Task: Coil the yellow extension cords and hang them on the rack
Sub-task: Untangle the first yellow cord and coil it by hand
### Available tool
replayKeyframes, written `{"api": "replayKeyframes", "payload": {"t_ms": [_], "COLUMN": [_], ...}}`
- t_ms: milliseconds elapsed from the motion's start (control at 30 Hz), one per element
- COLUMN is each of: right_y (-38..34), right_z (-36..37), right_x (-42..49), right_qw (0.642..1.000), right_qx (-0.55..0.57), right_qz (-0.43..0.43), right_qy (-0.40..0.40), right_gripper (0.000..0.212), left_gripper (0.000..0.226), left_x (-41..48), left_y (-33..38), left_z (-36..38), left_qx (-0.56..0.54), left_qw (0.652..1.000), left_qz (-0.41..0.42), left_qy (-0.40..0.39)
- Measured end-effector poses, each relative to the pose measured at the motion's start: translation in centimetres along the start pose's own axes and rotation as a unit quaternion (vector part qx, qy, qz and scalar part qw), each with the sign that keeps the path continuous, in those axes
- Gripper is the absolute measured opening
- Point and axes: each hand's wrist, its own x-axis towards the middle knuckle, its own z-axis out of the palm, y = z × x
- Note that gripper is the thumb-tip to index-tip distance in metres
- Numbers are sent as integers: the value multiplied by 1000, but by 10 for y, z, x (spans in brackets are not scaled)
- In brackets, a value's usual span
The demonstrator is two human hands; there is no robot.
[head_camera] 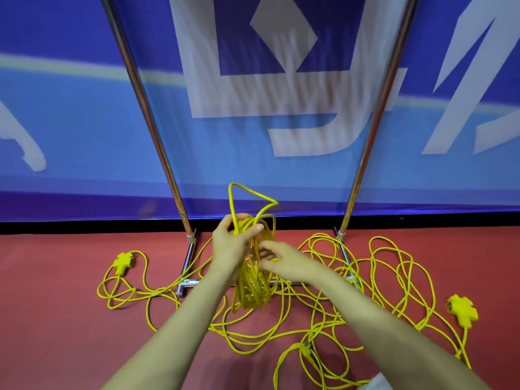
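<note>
Blue banner fills the back, the chrome rack rises with poles at 11 and 1 o'clock, and loose yellow cord sprawls over the red floor from 9 to 4. Dead centre, the coil dangles from the left hand, clenched round its top. The right hand is at its 3 o'clock, fingers loose, gripping nothing.

left grip: bare | right grip: bare | left forearm: bare to frame edge | right forearm: likewise bare | whitish patch beside it at bottom edge: unidentifiable
</note>
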Motion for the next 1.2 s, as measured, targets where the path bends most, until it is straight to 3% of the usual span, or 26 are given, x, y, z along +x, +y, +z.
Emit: {"api": "replayKeyframes", "payload": {"t_ms": [67,233,367,500,600,667,833,1100,1200], "right_y": [0,-1,23,46,53,54,52,56,56], "right_z": [6,-14,-45,-53,-48,-44,-40,-12,-5], "right_x": [2,2,3,2,1,-1,-6,-6,-4], "right_qw": [1000,982,954,941,934,934,912,891,892], "right_qx": [-10,-25,-102,-218,-257,-267,-357,-416,-416], "right_qz": [-1,-34,25,120,152,161,170,179,175], "right_qy": [6,183,281,229,194,175,111,16,15], "right_gripper": [8,11,17,26,23,17,26,35,36], "left_gripper": [28,28,28,6,18,24,25,14,15], "left_x": [0,8,17,21,21,23,28,36,36], "left_y": [3,11,13,16,23,30,37,49,51], "left_z": [-2,-15,-29,-38,-46,-50,-59,-73,-74], "left_qx": [-18,-1,67,76,29,-21,-133,-332,-367], "left_qw": [1000,999,994,991,996,998,990,940,927], "left_qz": [-4,-39,-83,-95,-71,-49,-38,-72,-79], "left_qy": [4,-11,-25,-50,-52,-45,-14,1,-6]}}
